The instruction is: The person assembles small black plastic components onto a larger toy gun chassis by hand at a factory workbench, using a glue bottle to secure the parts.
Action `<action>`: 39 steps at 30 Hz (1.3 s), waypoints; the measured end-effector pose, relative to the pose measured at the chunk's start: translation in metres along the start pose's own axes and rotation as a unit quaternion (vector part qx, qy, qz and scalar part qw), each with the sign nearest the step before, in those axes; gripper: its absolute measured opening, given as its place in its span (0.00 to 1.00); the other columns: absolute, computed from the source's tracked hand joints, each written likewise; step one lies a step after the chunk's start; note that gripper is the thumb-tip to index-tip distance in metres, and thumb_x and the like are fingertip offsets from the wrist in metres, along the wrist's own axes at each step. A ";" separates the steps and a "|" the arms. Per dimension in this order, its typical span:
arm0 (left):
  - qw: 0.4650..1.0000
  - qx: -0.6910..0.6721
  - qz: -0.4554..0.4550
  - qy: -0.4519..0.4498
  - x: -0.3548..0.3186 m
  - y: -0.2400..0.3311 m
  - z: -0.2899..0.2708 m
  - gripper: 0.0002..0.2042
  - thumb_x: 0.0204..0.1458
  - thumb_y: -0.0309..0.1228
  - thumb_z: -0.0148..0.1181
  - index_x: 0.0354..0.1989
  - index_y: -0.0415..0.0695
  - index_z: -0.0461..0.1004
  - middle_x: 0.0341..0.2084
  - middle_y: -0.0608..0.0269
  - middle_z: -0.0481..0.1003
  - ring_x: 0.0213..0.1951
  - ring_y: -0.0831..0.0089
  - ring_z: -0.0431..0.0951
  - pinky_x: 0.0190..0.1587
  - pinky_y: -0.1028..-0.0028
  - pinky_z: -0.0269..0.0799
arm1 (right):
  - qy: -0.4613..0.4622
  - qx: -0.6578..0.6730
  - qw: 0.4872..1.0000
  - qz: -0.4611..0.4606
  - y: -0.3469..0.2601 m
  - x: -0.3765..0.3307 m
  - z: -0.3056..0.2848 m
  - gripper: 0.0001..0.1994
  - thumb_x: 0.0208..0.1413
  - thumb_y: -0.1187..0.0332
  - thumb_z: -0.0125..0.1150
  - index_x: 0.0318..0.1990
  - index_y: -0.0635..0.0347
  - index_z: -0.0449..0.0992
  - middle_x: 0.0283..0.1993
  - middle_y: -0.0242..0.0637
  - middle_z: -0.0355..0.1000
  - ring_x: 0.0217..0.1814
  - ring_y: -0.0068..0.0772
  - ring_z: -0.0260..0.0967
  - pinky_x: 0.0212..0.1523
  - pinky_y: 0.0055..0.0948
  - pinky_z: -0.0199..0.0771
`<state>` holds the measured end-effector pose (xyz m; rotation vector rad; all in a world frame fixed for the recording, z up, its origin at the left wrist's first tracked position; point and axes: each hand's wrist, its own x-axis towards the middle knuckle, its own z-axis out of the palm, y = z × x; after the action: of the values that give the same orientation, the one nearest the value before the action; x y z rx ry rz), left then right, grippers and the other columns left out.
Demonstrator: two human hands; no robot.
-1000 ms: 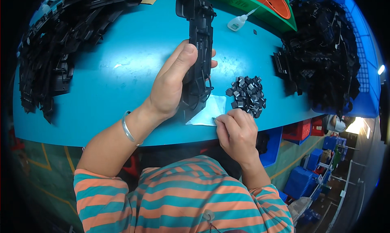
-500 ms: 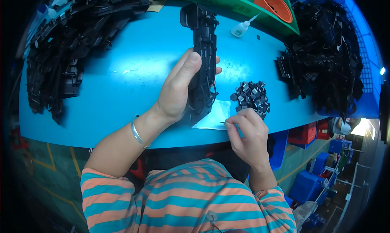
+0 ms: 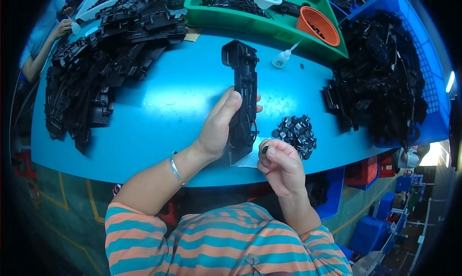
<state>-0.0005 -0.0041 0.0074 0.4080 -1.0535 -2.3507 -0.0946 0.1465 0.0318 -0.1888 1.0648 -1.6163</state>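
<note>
right fingers: closed to a pinch on a small black clip (image 3: 264, 150), thumb and forefinger tips pressed on it, remaining fingers curled in
right hand (image 3: 281, 166): held over the near table edge, just right of the long part's lower end
left fingers: wrapped part-way round a long black plastic part (image 3: 243, 98), thumb laid along its left face, fingertips seen past its right edge
left hand (image 3: 219, 127): gripped at the part's lower half; silver bangle (image 3: 174, 166) worn at the wrist
long part: held roughly upright, upper end pointed away, lower end resting on a white sheet (image 3: 250, 159) on the blue table (image 3: 159, 107)
clip pile (image 3: 296, 134): small black clips heaped on the table, just right of the long part, near the right hand
left stack (image 3: 101, 59): many similar long black parts piled at the table's far left
blue crate (image 3: 385, 74): at right, filled with black parts
green tray (image 3: 269, 16): at far edge, orange cup (image 3: 315, 25) set in it; white squeeze bottle (image 3: 281, 59) lying just in front
other person: a hand (image 3: 61, 28) seen at top left, well apart
</note>
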 end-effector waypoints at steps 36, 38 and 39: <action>0.999 0.001 0.025 -0.042 -0.004 -0.001 0.004 0.23 0.64 0.47 0.40 0.58 0.42 0.59 0.47 0.62 0.67 0.49 0.76 0.69 0.48 0.77 0.67 | -0.003 -0.630 0.541 -0.557 0.021 0.005 0.018 0.13 0.35 0.82 0.69 0.32 0.59 0.79 0.27 0.33 0.66 0.24 0.31 0.63 0.22 0.26 0.60; 0.999 0.000 0.020 -0.043 -0.005 -0.001 0.005 0.23 0.64 0.47 0.40 0.58 0.42 0.59 0.47 0.62 0.67 0.49 0.76 0.69 0.48 0.77 0.67 | -0.005 -0.630 0.543 -0.555 0.021 0.006 0.018 0.13 0.35 0.82 0.69 0.31 0.59 0.79 0.27 0.33 0.66 0.24 0.31 0.63 0.22 0.26 0.60; 0.999 -0.001 0.022 -0.044 -0.006 -0.001 0.005 0.23 0.64 0.46 0.40 0.59 0.41 0.59 0.47 0.61 0.67 0.49 0.76 0.69 0.48 0.77 0.67 | -0.004 -0.630 0.544 -0.554 0.022 0.006 0.017 0.13 0.35 0.82 0.69 0.31 0.59 0.79 0.27 0.33 0.66 0.24 0.31 0.63 0.22 0.26 0.60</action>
<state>0.0014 0.0025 0.0104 0.2785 -1.0900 -2.3484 -0.0709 0.1334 0.0241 -2.2266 2.1572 -1.3674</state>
